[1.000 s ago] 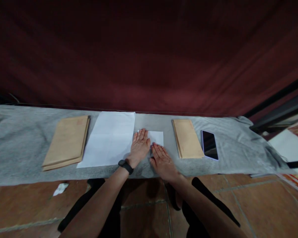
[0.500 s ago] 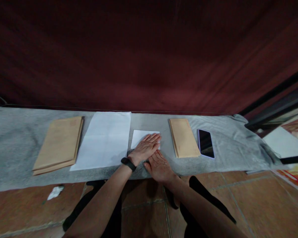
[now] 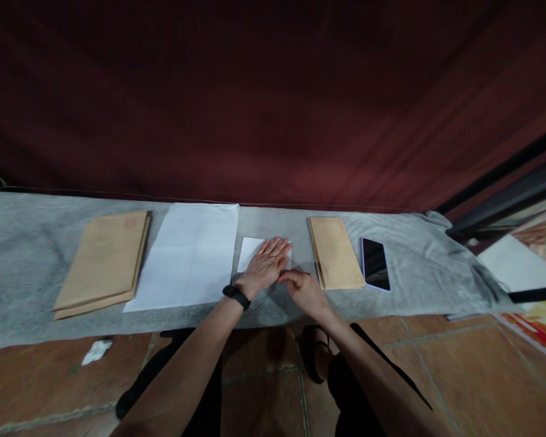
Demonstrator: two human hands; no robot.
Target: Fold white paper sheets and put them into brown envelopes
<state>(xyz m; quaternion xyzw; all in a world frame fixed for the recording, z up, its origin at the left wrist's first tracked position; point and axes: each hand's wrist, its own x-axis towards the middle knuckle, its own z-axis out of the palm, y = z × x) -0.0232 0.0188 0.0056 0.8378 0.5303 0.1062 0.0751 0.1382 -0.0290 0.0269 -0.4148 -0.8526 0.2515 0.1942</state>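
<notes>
Both hands meet at the small folded paper point(image 3: 249, 247) on the grey tabletop point(image 3: 36, 261): your left hand point(image 3: 264, 265) lies open and flat on it, while your right hand point(image 3: 304, 290) curls its fingers at the paper's edge, grip unclear. Pin it with the palm and press the crease slowly outward.

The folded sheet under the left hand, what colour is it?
Plain white. The head view shows the folded sheet beneath the left hand, on grey cloth.

light: dim, warm | shadows: soft, beneath the forearms | focus: slightly soft | edges: bowed by wide lens
</notes>
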